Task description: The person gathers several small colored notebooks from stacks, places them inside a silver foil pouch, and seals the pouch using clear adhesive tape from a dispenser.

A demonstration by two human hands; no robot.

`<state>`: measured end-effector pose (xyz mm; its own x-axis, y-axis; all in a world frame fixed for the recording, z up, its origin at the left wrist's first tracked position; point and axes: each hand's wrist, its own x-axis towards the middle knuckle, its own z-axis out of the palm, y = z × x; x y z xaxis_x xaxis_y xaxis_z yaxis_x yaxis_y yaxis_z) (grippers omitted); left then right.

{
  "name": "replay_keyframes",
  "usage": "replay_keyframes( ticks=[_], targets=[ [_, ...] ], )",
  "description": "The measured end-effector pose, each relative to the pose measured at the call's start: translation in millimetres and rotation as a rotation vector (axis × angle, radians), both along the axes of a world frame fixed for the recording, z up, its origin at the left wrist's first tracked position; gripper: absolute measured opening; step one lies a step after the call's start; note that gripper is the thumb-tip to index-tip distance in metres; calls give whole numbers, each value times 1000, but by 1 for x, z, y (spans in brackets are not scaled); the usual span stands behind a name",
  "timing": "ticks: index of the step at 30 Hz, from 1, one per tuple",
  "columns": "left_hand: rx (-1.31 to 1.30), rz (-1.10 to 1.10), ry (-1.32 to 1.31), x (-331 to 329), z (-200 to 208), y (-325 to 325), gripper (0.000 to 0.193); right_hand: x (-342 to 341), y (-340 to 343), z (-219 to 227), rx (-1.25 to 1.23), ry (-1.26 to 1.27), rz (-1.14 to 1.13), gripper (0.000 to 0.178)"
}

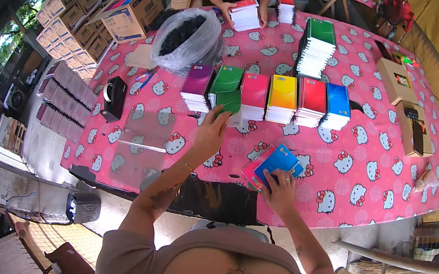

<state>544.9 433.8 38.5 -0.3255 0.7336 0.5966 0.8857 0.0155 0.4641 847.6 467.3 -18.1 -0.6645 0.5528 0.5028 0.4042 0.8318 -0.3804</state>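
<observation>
Near the row of stacks, my left hand (213, 132) grips a green notebook (230, 100) by its near edge. That notebook is tilted in front of the green stack (227, 78) and overlaps it; whether they touch, I cannot tell. Closer to me, my right hand (280, 187) is closed over the lower edge of a blue spiral notebook (281, 157). Beneath it, fanned out, pink notebook edges (249, 170) show on the table. The row also has a purple stack (199, 79), a pink stack (255, 89), a yellow stack (283, 92), a red stack (313, 96) and a blue stack (338, 102).
The pink patterned tablecloth (319, 154) covers the table. A taller green-topped stack (318, 46), a plastic bag (186, 43) and a black tape dispenser (114, 99) stand there. Cardboard trays (412, 127) sit at right. Across the table, a person holds a notebook stack (245, 15).
</observation>
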Motion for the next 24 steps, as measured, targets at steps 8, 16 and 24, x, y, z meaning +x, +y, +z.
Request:
replay_keyframes(
  ticks=[8, 16, 24],
  targets=[
    [263, -119, -877, 44, 79, 18, 14, 7, 10, -12, -348, 331, -405, 45],
    [-186, -682, 97, 111, -58, -47, 29, 16, 6, -20, -1454, 894, -498, 76],
    [-99, 656, 194, -109, -21, 36, 63, 11, 17, -36, -1484, 740, -443, 72]
  ],
)
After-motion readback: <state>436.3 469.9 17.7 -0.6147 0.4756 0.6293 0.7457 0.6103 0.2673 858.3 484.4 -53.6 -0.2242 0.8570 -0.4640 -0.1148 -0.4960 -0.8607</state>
